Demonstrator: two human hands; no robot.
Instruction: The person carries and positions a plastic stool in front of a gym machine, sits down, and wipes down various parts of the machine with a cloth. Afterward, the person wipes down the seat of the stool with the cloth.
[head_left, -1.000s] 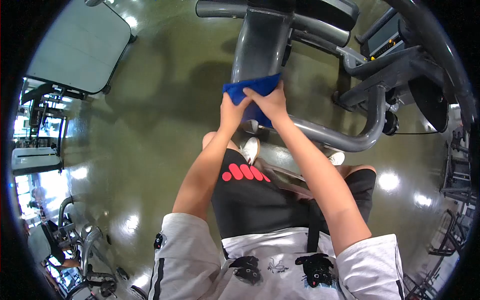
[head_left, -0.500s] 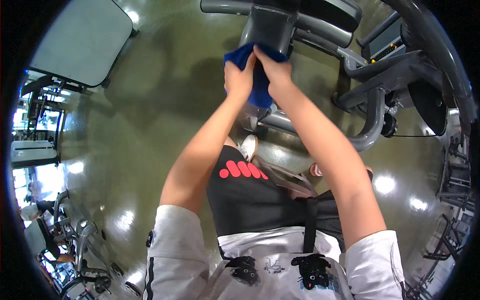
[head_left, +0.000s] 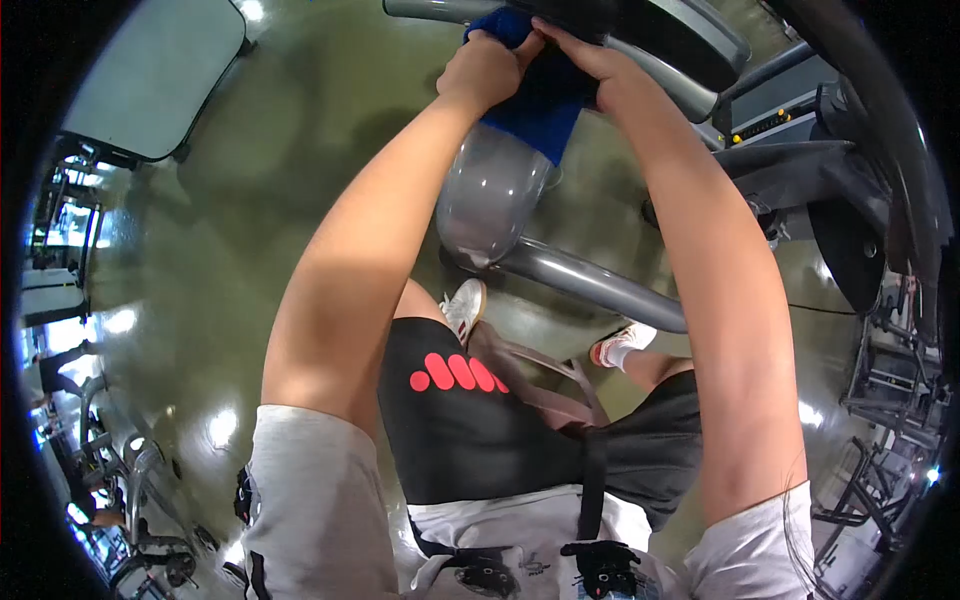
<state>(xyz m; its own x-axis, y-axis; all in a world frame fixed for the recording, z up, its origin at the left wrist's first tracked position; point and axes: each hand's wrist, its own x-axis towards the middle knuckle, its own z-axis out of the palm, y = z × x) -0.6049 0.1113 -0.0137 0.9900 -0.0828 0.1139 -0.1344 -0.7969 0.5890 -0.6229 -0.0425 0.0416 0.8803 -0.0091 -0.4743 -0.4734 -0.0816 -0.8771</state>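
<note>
A dark blue cloth (head_left: 543, 108) lies over the upper part of a shiny grey machine post (head_left: 490, 195), its lower corner hanging against the post. My left hand (head_left: 486, 70) is closed on the cloth's left side, its fingers partly hidden by the folds. On the right side, my right hand (head_left: 590, 62) grips the cloth, with a finger stretched towards my left hand and the other fingers mostly out of sight. Both arms reach forward, and the hands almost meet at the top of the cloth.
A padded grey roller (head_left: 680, 45) is beside my right hand. From the post's foot a grey floor tube (head_left: 600, 285) runs right, near my shoes. A large pale panel (head_left: 150, 75) stands at upper left. More gym machines (head_left: 870, 470) line the right side.
Both hands have moved the blue cloth forward and up along the machine post. More of the post's rounded lower end now shows. My arms are stretched further.
</note>
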